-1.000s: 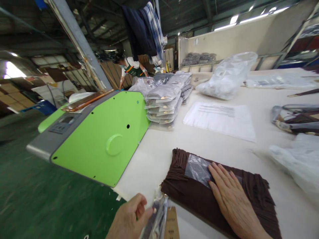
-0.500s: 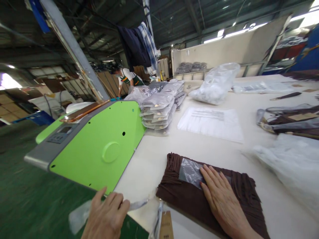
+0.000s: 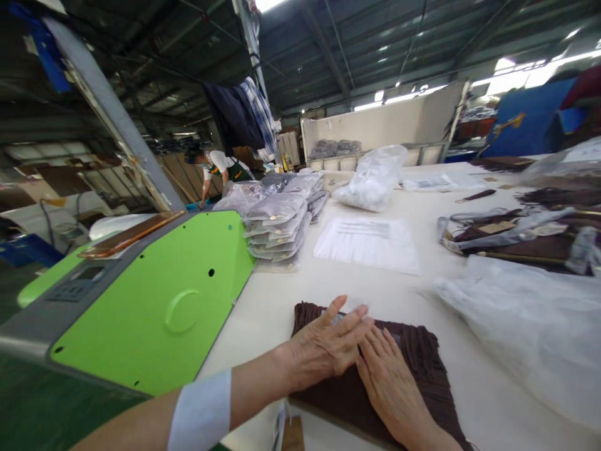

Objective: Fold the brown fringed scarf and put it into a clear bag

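Note:
A dark brown fringed bag [image 3: 328, 394] lies flat on the white table in front of me. My right hand [image 3: 394, 388] rests flat on it, fingers stretched out. Across the bag's upper part reaches my left hand [image 3: 328, 341], its fingers spread and their tips touching or close to my right fingers. A clear plastic patch [image 3: 338, 318] on the bag shows in part behind my left hand; the rest is covered. Thin clear film seems to show by the left fingertips. At the bag's near edge hangs a brown card tag [image 3: 293, 433], cut off by the frame.
A green machine [image 3: 154, 313] stands along the table's left edge. Beyond lie stacked plastic-wrapped packs [image 3: 277, 228], a white printed sheet [image 3: 369, 244] and a clear bag of white stuffing [image 3: 373, 178]. Brown bags [image 3: 516, 235] and white plastic sheeting [image 3: 526, 326] are at right. A person [image 3: 220, 166] bends over farther back.
My left hand has moved from the table's left edge, near a strip of clear plastic, onto the brown bag. My right hand stays flat on the bag. The view has shifted right.

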Action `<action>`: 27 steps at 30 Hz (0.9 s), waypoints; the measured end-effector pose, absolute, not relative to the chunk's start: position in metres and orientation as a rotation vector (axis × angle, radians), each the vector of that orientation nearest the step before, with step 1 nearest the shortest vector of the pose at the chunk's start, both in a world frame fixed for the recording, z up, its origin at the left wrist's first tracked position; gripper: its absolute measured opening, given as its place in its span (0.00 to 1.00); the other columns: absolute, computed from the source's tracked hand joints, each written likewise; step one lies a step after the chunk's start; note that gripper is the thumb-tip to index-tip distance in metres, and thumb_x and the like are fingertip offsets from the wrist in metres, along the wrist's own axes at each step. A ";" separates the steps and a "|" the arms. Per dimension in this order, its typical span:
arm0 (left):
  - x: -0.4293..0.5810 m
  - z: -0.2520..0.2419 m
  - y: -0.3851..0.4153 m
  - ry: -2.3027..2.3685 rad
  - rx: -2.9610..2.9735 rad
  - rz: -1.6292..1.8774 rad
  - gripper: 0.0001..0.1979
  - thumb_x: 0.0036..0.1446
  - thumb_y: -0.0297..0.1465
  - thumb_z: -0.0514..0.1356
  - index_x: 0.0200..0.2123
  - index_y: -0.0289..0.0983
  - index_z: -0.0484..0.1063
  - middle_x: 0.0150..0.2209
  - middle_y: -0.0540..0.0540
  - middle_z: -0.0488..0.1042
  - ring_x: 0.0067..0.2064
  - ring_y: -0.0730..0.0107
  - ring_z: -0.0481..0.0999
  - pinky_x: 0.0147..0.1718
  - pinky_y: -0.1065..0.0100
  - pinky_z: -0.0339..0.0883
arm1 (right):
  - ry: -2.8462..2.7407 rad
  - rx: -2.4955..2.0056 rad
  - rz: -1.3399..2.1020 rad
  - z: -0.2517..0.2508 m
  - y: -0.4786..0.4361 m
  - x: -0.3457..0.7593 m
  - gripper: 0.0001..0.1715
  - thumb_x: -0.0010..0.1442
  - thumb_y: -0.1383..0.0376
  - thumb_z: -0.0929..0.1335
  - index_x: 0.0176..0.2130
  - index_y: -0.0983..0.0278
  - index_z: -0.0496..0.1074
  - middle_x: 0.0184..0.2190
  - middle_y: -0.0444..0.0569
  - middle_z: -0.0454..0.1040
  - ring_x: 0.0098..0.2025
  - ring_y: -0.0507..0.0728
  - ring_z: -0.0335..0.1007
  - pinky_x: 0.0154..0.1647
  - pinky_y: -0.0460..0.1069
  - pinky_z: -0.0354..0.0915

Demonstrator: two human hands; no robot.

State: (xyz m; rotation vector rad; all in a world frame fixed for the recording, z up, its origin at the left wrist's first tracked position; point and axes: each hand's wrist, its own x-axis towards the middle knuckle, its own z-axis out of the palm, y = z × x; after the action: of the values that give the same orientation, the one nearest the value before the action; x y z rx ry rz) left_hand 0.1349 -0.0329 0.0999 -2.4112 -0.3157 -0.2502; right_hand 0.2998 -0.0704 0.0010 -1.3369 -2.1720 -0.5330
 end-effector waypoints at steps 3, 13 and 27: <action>0.140 0.079 -0.029 -0.398 -2.522 -0.300 0.18 0.63 0.28 0.46 0.55 0.37 0.60 0.60 0.43 0.60 0.62 0.56 0.54 0.57 0.50 0.57 | -2.187 -1.293 -0.583 0.001 -0.071 0.301 0.22 0.62 0.68 0.56 0.53 0.73 0.61 0.52 0.59 0.69 0.57 0.61 0.61 0.55 0.59 0.57; 0.124 0.053 -0.038 -0.738 -2.707 -1.014 0.14 0.61 0.22 0.44 0.44 0.29 0.67 0.39 0.40 0.74 0.43 0.68 0.72 0.44 0.67 0.70 | -2.164 -1.390 -0.338 0.003 -0.073 0.299 0.17 0.63 0.63 0.59 0.49 0.68 0.65 0.47 0.54 0.72 0.54 0.61 0.64 0.59 0.60 0.56; 0.123 0.037 -0.044 -0.805 -2.932 -0.867 0.14 0.59 0.24 0.48 0.44 0.33 0.69 0.46 0.42 0.74 0.50 0.65 0.68 0.48 0.63 0.66 | -1.960 -1.314 -0.213 0.030 -0.081 0.311 0.33 0.61 0.63 0.61 0.62 0.68 0.48 0.62 0.59 0.54 0.63 0.62 0.47 0.60 0.62 0.53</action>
State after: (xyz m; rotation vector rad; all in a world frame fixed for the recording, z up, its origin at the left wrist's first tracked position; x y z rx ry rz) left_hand 0.1234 -0.0436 0.0373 -2.9316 -0.8047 -0.8673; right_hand 0.3110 -0.0812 0.0302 -1.3145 -1.9605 -0.2128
